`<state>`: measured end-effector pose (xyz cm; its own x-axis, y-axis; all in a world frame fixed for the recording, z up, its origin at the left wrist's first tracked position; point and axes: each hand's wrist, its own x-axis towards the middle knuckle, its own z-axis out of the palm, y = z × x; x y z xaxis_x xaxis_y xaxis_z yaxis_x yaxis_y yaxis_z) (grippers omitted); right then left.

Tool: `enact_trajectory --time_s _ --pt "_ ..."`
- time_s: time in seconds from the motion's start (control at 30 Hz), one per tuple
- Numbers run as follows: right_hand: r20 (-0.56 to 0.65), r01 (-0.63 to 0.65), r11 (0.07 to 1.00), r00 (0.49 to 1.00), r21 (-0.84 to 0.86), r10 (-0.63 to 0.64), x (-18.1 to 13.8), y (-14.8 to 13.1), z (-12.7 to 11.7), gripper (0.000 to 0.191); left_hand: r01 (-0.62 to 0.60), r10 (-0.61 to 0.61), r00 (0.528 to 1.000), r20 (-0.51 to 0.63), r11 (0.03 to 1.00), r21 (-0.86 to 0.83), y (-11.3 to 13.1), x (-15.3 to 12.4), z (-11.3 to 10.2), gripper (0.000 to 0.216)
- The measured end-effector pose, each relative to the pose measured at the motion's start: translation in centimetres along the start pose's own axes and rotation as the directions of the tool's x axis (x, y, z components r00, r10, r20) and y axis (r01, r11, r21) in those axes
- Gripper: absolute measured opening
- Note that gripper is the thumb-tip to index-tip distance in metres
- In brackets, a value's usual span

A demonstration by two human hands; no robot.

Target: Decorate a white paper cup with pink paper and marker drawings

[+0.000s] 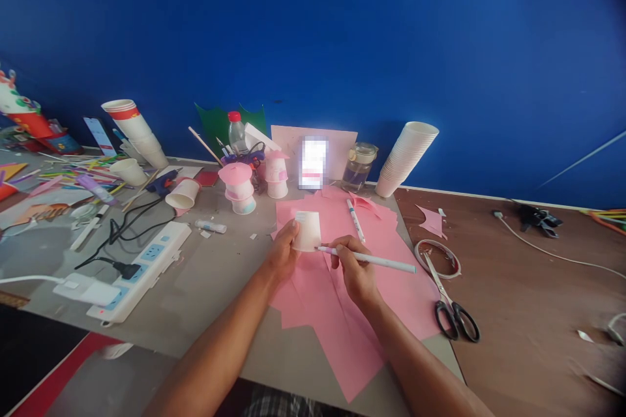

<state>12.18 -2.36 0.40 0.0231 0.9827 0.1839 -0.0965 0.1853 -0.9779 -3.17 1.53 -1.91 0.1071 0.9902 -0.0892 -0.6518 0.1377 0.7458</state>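
Observation:
My left hand point(285, 246) is closed round the side of a white paper cup point(309, 232), which is held above pink paper sheets point(357, 352). Some faint marks show near the cup's upper left edge. Between the fingers of my right hand point(356, 268) is a white marker pen point(388, 262), its tip close to the cup's lower right edge; whether it touches I cannot tell. Another marker point(356, 220) lies on the pink paper just beyond. Two decorated cup towers with pink tops point(237, 187) stand to the left.
Scissors point(446, 306) and a tape roll point(437, 258) lie right of the paper. A power strip point(141, 273) with black cables is on the left. A lit phone point(313, 163), a glass jar point(359, 166) and a leaning cup stack point(407, 158) stand by the blue wall.

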Motion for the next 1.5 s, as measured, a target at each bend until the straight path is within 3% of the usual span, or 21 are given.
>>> enact_trajectory --time_s 0.17,0.4,0.93,1.2,1.5 --pt "0.018 -0.023 1.000 1.000 0.007 0.023 0.1 0.1 -0.2 0.017 -0.008 0.008 1.000 0.001 1.000 0.003 0.0 0.0 0.1 0.031" --pt "-0.019 -0.031 0.989 0.999 0.148 0.035 0.1 1.0 -0.3 0.016 -0.009 0.008 1.000 -0.010 1.000 -0.026 -0.1 0.1 0.0 0.028" --pt "-0.016 -0.007 0.997 1.000 0.079 0.008 0.0 0.6 0.1 0.016 -0.002 0.002 1.000 0.007 1.000 0.006 -0.2 0.1 -0.1 0.030" --pt "-0.044 -0.033 0.983 0.998 0.178 0.041 0.1 1.1 -0.1 0.016 -0.013 0.013 1.000 0.000 1.000 -0.011 -0.2 0.1 -0.1 0.029" --pt "-0.014 -0.011 0.990 1.000 0.141 0.014 -0.1 1.3 -0.1 0.015 -0.004 0.004 1.000 0.027 1.000 0.007 -0.1 0.0 0.0 0.031"
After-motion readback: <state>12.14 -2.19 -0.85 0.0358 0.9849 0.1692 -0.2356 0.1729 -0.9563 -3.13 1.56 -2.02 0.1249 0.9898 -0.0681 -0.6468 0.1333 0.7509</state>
